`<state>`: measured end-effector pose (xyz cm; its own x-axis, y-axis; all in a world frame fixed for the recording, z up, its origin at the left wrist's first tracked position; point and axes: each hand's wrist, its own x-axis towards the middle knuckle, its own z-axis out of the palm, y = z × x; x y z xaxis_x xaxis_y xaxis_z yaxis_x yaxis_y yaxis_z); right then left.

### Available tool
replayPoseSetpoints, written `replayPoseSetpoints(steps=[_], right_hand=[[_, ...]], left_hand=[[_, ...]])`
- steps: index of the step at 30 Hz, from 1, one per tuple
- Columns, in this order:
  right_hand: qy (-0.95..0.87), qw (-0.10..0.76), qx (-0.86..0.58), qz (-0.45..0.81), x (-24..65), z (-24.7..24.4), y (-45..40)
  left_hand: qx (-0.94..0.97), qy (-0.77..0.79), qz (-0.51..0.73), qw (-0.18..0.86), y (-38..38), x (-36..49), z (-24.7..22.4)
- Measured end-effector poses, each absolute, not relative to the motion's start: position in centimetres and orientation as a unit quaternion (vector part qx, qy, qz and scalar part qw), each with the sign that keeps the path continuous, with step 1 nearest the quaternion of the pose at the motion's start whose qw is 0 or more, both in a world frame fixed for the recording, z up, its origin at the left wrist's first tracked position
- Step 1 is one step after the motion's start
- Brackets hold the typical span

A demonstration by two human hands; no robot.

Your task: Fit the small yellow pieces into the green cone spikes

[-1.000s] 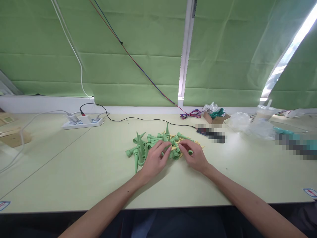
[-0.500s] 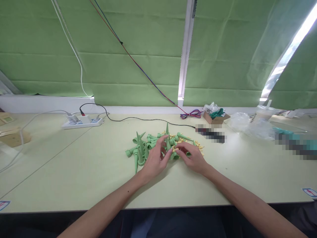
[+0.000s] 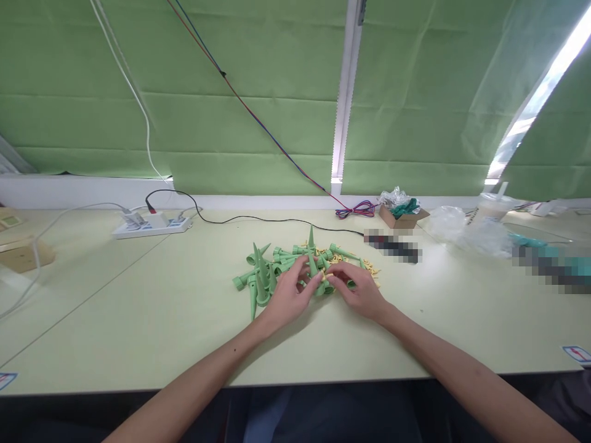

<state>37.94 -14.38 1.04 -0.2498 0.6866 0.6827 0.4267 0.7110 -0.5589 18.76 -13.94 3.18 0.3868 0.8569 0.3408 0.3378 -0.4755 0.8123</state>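
Over the front of a heap of green plastic cone spikes (image 3: 261,282), my left hand (image 3: 290,294) is closed around one green spike (image 3: 313,266), its pointed end up. My right hand (image 3: 362,291) pinches a small yellow plastic piece (image 3: 324,276) between thumb and forefinger, close beside that spike. The fingertips of both hands almost meet, and whether the yellow piece touches the spike is hard to make out. Small yellow pieces (image 3: 370,267) are scattered behind and right of my right hand. Fingers and spikes partly hide one another.
A white power strip (image 3: 152,228) with plugs lies at back left, its black cable (image 3: 258,218) running rightward to a blurred dark object (image 3: 392,246). A small cardboard box (image 3: 403,218), plastic bags (image 3: 447,223) and a lidded cup (image 3: 490,209) stand at back right.
Both hands keep nearly the same place and grip, with only slight finger movement at the yellow piece. The whole view has shifted a little.
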Motion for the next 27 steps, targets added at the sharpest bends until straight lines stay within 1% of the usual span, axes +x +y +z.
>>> replayPoseSetpoints(steps=[14,20,27], right_hand=[[-0.787,0.493,-0.356,0.110,37.98,1.19,-14.35],[-0.789,0.484,-0.358,0.123,38.00,0.99,-14.30],[-0.793,0.480,-0.350,0.136,37.92,1.20,-14.37]], left_hand=[[0.781,0.375,0.360,0.347,-14.11,18.92,3.24],[0.772,0.364,0.365,0.371,-14.04,19.05,2.54],[0.753,0.332,0.382,0.421,-14.05,19.09,3.06]])
